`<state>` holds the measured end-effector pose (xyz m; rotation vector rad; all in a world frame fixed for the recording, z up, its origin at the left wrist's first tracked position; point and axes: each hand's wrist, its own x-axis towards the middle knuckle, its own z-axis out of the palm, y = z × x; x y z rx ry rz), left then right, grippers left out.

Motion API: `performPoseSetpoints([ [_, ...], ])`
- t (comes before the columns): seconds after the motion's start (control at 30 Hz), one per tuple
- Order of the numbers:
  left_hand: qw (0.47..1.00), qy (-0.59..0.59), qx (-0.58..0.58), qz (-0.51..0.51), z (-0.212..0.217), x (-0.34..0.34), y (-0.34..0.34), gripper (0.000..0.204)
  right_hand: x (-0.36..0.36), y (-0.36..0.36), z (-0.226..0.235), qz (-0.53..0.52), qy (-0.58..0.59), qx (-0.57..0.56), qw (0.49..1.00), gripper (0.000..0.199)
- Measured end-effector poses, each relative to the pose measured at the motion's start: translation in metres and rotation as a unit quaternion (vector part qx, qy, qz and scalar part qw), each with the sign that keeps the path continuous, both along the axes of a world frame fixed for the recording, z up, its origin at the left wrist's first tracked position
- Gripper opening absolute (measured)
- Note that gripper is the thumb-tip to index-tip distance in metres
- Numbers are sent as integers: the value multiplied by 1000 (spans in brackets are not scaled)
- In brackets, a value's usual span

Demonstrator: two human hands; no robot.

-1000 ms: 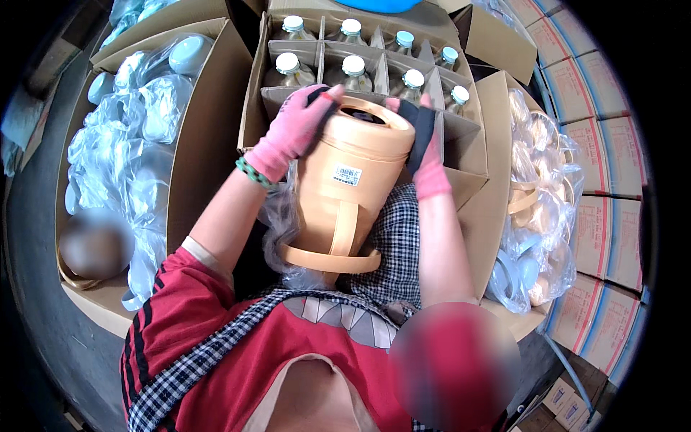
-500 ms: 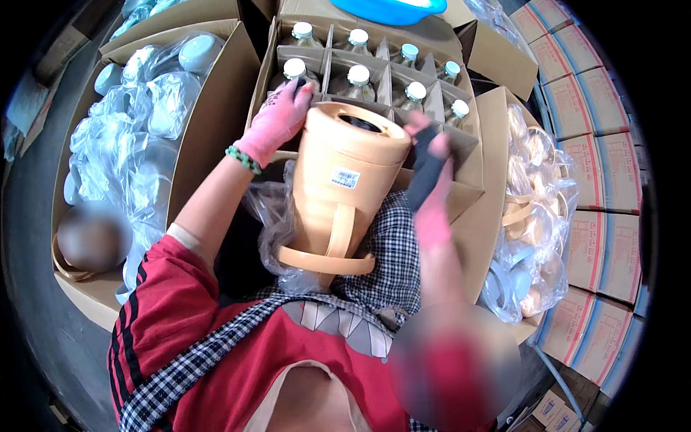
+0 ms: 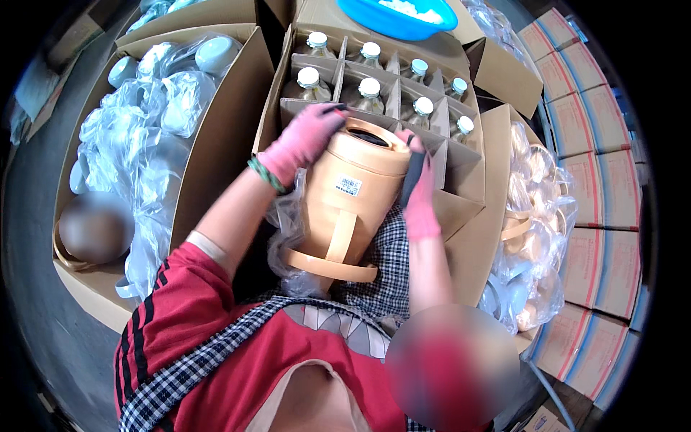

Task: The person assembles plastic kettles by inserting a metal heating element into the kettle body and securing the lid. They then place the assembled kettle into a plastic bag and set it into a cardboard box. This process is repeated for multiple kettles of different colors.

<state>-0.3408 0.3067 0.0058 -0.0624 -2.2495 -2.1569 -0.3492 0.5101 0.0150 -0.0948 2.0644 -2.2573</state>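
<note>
Between my hands a peach thermos jug (image 3: pixel 353 205) stands tilted in front of my lap. Its round dark opening is up and its handle faces me, with a peach ring around the lower end. A white label sits on its side. Gloved in pink, my left hand (image 3: pixel 306 140) bends its fingers over the upper left rim. My right hand (image 3: pixel 421 183), in a pink and dark glove, clasps the rim from the right. A crumpled clear plastic bag (image 3: pixel 288 223) lies against the jug's left side, partly hidden behind it.
Just beyond is a divided carton (image 3: pixel 263 133) of capped glass bottles (image 3: pixel 371 93). At left stands a carton (image 3: pixel 191 173) of bagged pale blue jugs; at right, one (image 3: pixel 497 165) with bagged peach parts. A blue basin (image 3: pixel 403 27) holds white pieces. Stacked cartons (image 3: pixel 601 187) line the right.
My left hand has come in from beside the bottles onto the jug's rim. My right hand has closed in on the rim's right side. The whole view has shifted slightly.
</note>
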Motion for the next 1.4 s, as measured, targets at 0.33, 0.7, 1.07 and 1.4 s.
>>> performPoseSetpoints([
  [0.33, 986, -80, 142, -32, 3, 2, -4, 35, 6, -1, 17, 29, 14, 50, 998, 46],
  [0.7, 971, -88, 224, -6, 4, 8, -9, 29, 16, -3, 14, -2, 65, 113, 992, 51],
  [1.07, 995, 12, 93, -28, 39, 22, -1, 26, 10, 17, 30, 142, 19, 44, 989, 30],
  [1.4, 937, 284, -203, 21, 77, 50, 40, 17, -15, 33, 17, 161, -20, 37, 986, 33],
])
